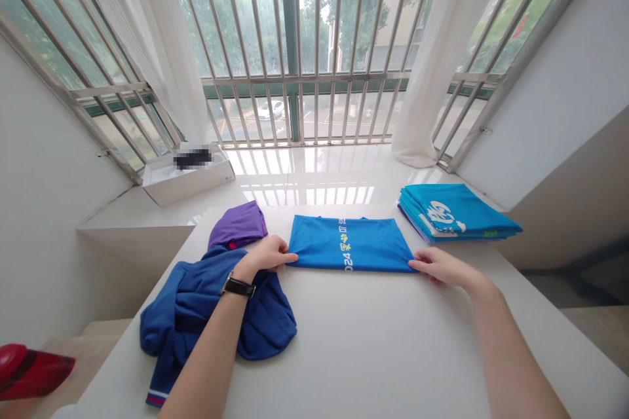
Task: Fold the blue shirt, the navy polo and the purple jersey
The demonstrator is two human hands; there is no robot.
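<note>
A blue T-shirt with white and yellow lettering lies folded into a flat strip on the white table. My left hand pinches its near left corner between thumb and fingers; a black-strapped watch is on that wrist. At the near right corner, my right hand pinches the same shirt. Under and beside my left forearm lies a crumpled dark blue garment with a striped ribbed edge. Behind it is a purple cloth, partly covered by the dark blue one.
A stack of folded blue shirts sits at the table's back right. On the window sill at left stands an open white box. White curtains hang before the barred window. A red object is at the lower left.
</note>
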